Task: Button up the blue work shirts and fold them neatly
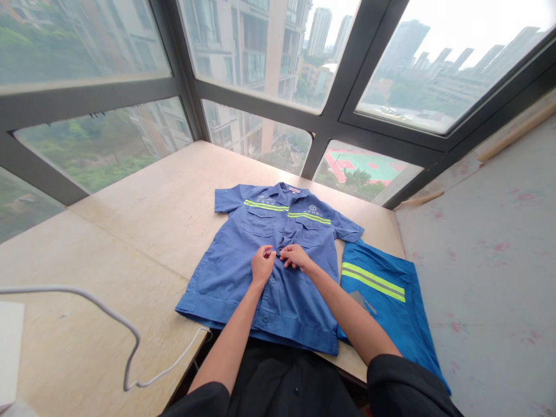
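Note:
A blue short-sleeved work shirt [226, 260] lies spread front up, its collar toward the window. Yellow-green reflective stripes cross its chest above two flap pockets. Both hands meet at the middle of its button placket. My left hand [263, 263] pinches the placket edge with thumb and fingers. Close beside it, my right hand [295, 256] is closed on the same front edge, its fingertips nearly touching the left ones. The button between them is too small to make out. Lower on the placket, buttons [265, 319] show near the hem.
Right of the shirt lies a brighter blue folded garment [391, 324] with a reflective band and a grey flat item on it. A white cable [108, 313] loops at left near a white object [9, 347]. Windows and a papered wall [478, 278] border the tabletop [143, 220].

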`<state>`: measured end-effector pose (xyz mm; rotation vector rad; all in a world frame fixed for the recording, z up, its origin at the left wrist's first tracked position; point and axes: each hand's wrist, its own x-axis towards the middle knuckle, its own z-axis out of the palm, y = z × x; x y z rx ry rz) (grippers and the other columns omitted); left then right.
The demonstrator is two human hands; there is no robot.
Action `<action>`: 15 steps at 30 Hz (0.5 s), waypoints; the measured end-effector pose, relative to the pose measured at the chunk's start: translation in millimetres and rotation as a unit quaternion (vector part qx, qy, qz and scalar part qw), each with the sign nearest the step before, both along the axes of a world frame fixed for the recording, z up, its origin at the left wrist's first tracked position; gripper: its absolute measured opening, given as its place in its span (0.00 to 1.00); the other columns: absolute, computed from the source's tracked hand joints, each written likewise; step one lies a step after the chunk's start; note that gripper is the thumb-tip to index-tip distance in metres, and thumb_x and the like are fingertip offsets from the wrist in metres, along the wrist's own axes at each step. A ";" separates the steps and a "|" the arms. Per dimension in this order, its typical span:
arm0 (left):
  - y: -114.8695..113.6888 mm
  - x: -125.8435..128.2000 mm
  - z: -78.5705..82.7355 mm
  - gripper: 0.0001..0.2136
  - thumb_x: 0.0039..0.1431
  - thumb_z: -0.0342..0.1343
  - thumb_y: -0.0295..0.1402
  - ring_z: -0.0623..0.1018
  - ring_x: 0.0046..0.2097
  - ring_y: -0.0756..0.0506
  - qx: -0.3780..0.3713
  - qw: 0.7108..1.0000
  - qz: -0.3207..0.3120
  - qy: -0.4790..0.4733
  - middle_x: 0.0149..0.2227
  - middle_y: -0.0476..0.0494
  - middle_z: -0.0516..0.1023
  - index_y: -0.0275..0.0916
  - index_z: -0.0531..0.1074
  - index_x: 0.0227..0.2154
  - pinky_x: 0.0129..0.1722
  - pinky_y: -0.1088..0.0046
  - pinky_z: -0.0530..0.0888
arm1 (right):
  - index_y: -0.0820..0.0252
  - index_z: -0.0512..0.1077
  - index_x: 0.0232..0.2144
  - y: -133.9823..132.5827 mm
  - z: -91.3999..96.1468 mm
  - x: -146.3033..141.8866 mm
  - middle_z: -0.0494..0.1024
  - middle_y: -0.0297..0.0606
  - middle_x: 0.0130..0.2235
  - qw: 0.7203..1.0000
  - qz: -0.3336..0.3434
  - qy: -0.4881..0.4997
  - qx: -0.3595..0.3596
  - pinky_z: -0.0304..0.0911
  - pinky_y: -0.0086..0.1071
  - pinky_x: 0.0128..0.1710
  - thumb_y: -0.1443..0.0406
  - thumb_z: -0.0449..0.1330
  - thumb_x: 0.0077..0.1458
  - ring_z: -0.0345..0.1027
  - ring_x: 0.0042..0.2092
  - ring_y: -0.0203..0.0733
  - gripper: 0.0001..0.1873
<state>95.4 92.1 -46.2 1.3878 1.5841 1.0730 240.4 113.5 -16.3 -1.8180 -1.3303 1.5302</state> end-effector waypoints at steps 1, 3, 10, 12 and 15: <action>0.6 -0.4 -0.7 0.10 0.56 0.57 0.30 0.81 0.35 0.47 0.001 1.000 -0.001 0.010 0.33 0.45 0.82 0.37 0.73 0.42 0.39 0.73 0.74 | 0.62 0.69 0.27 0.1 0.1 -0.3 0.80 0.36 0.29 1.000 0.001 0.001 -0.004 0.47 0.20 0.11 0.68 0.61 0.55 0.70 0.18 0.30 0.06; 0.0 -0.4 -2.1 0.10 0.57 0.56 0.29 0.80 0.34 0.47 0.009 0.999 -0.006 0.034 0.32 0.45 0.81 0.38 0.74 0.42 0.38 0.72 0.74 | 0.62 0.68 0.25 0.0 -0.6 -0.4 0.79 0.35 0.29 1.000 0.006 -0.002 -0.007 0.46 0.19 0.11 0.68 0.61 0.55 0.70 0.18 0.30 0.07; -13.1 2.8 -0.2 0.10 0.59 0.54 0.27 0.74 0.49 0.39 0.073 0.986 -0.039 0.143 0.43 0.38 0.78 0.40 0.76 0.41 0.53 0.61 0.68 | 0.62 0.70 0.28 -2.0 -5.1 -2.2 0.79 0.36 0.28 0.995 0.019 -0.063 0.071 0.59 0.22 0.18 0.69 0.58 0.56 0.71 0.21 0.32 0.05; -17.0 0.8 1.7 0.12 0.61 0.53 0.29 0.73 0.52 0.37 0.083 0.979 -0.049 0.180 0.47 0.34 0.77 0.39 0.75 0.45 0.55 0.58 0.67 | 0.62 0.72 0.35 -5.4 -3.1 -1.5 0.80 0.39 0.35 0.987 0.014 -0.092 0.127 0.69 0.28 0.29 0.68 0.56 0.58 0.76 0.28 0.37 0.05; -23.6 -6.2 3.4 0.18 0.64 0.49 0.30 0.67 0.61 0.34 0.116 0.941 -0.080 0.307 0.59 0.30 0.69 0.38 0.70 0.55 0.56 0.55 0.65 | 0.61 0.71 0.49 -15.3 -1.3 5.6 0.75 0.47 0.52 0.965 0.021 -0.132 0.224 0.66 0.41 0.53 0.67 0.56 0.58 0.72 0.52 0.47 0.15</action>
